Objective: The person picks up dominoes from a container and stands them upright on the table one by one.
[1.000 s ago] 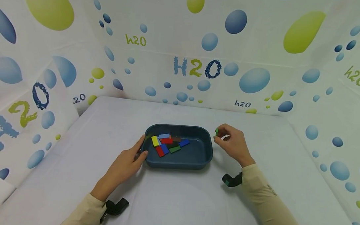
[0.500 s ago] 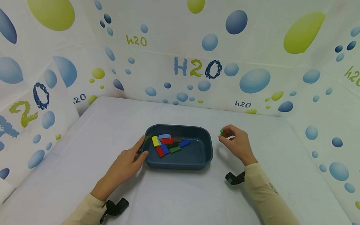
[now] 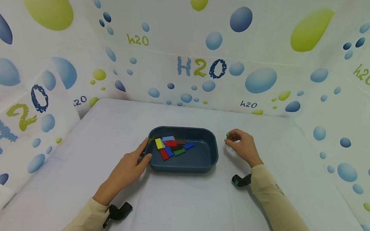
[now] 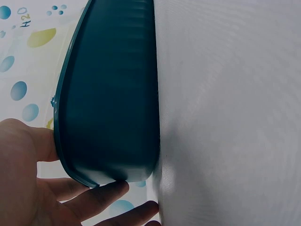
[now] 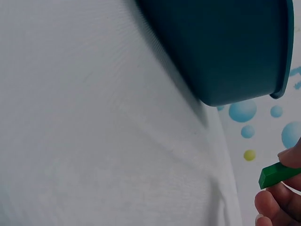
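Note:
A dark teal tray (image 3: 198,158) stands on the white table. Colored rectangular blocks (image 3: 171,143) lie inside it, mostly toward its left half, in red, blue, yellow, green, brown and black. My left hand (image 3: 128,169) holds the tray's left end; in the left wrist view its thumb goes over the rim (image 4: 57,108) while other fingers lie at the outside wall. My right hand (image 3: 243,146) is above the table to the right of the tray, apart from it. Between thumb and fingers it pinches a small green block (image 5: 277,174), partly hidden by the fingers.
A white cloth (image 3: 188,204) covers the table. Behind and to both sides rise white fabric walls (image 3: 162,74) printed with blue and green drops and H2O lettering. Black devices (image 3: 120,211) are strapped under both wrists.
The right hand with the green block has moved slightly right, away from the tray, then stayed about there. The left hand keeps its place on the tray. The head view has shifted slightly.

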The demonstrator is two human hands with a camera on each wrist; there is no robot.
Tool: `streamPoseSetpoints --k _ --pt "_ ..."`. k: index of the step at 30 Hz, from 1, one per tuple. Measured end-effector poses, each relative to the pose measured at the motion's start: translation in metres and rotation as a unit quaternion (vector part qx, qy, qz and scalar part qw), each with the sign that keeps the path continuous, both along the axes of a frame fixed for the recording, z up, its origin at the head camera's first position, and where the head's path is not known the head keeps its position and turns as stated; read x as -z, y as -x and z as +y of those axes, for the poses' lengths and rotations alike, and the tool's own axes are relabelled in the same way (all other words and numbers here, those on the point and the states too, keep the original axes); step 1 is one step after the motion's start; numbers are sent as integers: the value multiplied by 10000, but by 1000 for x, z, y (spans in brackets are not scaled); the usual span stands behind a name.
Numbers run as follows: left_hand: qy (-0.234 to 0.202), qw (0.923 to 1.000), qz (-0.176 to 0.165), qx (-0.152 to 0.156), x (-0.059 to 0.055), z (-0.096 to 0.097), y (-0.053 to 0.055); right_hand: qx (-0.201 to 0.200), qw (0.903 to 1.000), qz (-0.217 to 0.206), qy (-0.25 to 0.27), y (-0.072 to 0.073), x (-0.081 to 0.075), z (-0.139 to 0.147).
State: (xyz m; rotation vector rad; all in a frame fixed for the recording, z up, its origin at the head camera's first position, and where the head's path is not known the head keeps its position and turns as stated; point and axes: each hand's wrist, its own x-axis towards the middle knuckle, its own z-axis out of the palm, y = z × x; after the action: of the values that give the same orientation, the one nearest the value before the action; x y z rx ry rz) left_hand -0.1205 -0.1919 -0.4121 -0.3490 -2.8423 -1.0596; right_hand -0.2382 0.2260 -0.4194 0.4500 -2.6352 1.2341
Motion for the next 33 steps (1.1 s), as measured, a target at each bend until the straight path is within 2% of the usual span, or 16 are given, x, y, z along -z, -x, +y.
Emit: streamPoseSetpoints --k 13,18,33 --pt "-29 10000 35 60 -4 1 0 194 9996 -133 -145 4 5 4" --pt "-31 10000 41 67 -4 1 -2 278 9989 -304 -218 4 8 5" --pt "22 10000 -36 53 -3 -1 0 458 9974 -375 -418 7 16 7"
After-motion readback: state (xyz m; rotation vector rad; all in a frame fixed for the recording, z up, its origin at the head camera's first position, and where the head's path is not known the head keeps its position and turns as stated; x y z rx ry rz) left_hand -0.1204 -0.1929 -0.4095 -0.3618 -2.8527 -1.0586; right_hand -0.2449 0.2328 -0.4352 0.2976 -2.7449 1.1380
